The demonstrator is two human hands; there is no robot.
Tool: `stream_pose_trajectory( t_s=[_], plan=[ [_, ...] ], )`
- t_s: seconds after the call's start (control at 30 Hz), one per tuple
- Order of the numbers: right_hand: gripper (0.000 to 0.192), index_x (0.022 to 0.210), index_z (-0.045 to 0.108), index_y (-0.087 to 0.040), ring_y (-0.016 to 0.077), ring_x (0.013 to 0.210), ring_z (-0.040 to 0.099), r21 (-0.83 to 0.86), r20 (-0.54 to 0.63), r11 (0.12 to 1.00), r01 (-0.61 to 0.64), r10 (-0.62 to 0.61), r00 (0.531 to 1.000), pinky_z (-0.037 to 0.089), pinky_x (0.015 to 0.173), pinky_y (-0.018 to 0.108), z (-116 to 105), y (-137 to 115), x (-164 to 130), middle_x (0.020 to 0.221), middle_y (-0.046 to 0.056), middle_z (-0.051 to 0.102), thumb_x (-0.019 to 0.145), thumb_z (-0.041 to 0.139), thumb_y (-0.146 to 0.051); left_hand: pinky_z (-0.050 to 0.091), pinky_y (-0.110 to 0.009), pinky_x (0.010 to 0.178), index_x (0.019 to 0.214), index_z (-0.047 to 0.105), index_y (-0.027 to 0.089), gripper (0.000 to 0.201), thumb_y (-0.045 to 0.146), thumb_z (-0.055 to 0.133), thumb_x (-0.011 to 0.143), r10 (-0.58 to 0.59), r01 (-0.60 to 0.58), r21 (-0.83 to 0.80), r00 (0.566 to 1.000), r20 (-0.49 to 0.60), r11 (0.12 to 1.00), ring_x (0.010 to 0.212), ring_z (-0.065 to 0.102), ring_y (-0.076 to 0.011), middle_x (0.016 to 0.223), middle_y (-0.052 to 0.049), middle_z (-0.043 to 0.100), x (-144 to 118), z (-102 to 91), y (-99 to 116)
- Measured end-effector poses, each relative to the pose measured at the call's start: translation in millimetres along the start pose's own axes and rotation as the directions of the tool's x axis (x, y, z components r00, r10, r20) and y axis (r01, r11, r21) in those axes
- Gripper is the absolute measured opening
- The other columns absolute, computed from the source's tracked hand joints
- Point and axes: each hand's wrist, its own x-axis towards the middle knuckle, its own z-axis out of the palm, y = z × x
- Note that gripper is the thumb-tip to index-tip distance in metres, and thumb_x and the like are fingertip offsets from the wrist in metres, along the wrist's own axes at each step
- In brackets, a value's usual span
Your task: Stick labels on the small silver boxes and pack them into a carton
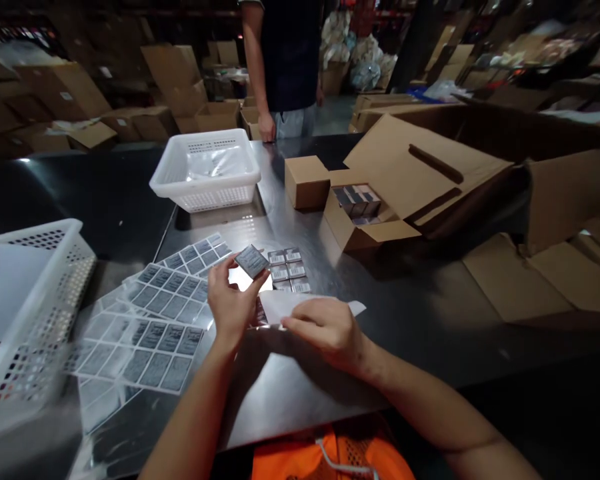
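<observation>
left hand at frame centre, fingers pinched on a small grey box, held tilted just above the table; box sits at the fingertips, up and right of the palm. right hand just right of it, lower, fingers curled flat onto a white backing sheet, pressing it to the table; can't tell if it grips the sheet or only pins it. hands near each other, not touching. box is above and left of the right hand, clear of it

just beyond the box: a label sheet with barcode stickers, flat on the table. left of the hands: overlapping sticker sheets fanned out. far left edge: white basket with paper in it. second white basket upper centre. right of centre: open carton with more small boxes inside, closed brown box beside it. another person stands at the far side, hand on the table edge
</observation>
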Motion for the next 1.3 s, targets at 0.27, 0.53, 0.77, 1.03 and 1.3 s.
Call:
stream_pose_trajectory(
  t_s=[0.27, 0.53, 0.77, 1.03, 1.3],
  plan=[
    [0.008, 0.093, 0.071, -0.015, 0.0120, 0.068, 0.067, -0.042, 0.059, 0.998, 0.053, -0.051, 0.997, 0.046, 0.056, 0.023, -2, -5, 1, 0.079, 0.004, 0.074, 0.094, 0.064, -0.012, 0.046, -0.030, 0.069, 0.114, 0.070, 0.022, 0.057, 0.044, 0.085, 0.063, -0.062, 0.063, -0.028, 0.998, 0.029, 0.998, 0.097, 0.063, -0.0235, 0.103, -0.006, 0.067, 5, 0.4, -4],
    [0.012, 0.092, 0.075, -0.025, 0.0186, 0.103, 0.067, 0.774, -0.001, 0.614, -0.154, 0.244, 0.970, 0.056, 0.091, 0.033, -35, 3, 16, 0.090, 0.003, 0.072, 0.085, 0.080, -0.033, 0.027, -0.020, 0.045, 0.114, 0.060, 0.023, 0.059, 0.031, 0.083, 0.060, -0.151, 0.212, -0.292, 0.964, 0.219, 0.932, 0.045, 0.034, -0.0005, 0.118, -0.003, 0.068, 7, -1.8, -5],
    [0.033, 0.095, 0.068, -0.025, 0.0131, 0.079, 0.068, 0.843, 0.286, 0.114, -0.526, 0.733, 0.617, 0.056, 0.076, 0.028, -42, 39, 12, 0.083, -0.002, 0.070, 0.074, 0.086, -0.043, 0.021, -0.016, 0.035, 0.111, 0.064, 0.024, 0.062, 0.024, 0.086, 0.053, -0.017, 0.312, -0.381, 0.793, 0.609, 0.870, 0.038, 0.034, 0.0029, 0.117, -0.004, 0.069, -16, 3.7, 10],
    [0.069, 0.116, 0.042, -0.025, 0.0144, 0.077, 0.068, 0.750, 0.488, -0.061, -0.658, 0.723, 0.489, 0.054, 0.076, 0.029, -36, 39, 10, 0.071, -0.009, 0.066, 0.065, 0.088, -0.030, 0.026, -0.016, 0.037, 0.117, 0.071, 0.027, 0.063, 0.025, 0.087, 0.056, 0.025, 0.246, -0.296, 0.730, 0.683, 0.923, 0.040, 0.036, 0.0006, 0.105, -0.003, 0.073, -22, 2.4, 7],
    [0.072, 0.111, 0.035, -0.026, 0.0132, 0.069, 0.066, 0.741, 0.479, -0.071, -0.668, 0.753, 0.451, 0.053, 0.070, 0.028, -31, 36, 11, 0.072, -0.010, 0.067, 0.063, 0.088, -0.031, 0.025, -0.015, 0.039, 0.118, 0.072, 0.027, 0.061, 0.022, 0.085, 0.059, 0.030, 0.212, -0.276, 0.740, 0.672, 0.938, 0.042, 0.034, 0.0006, 0.098, -0.002, 0.072, -23, 3.1, 9]
  ],
)
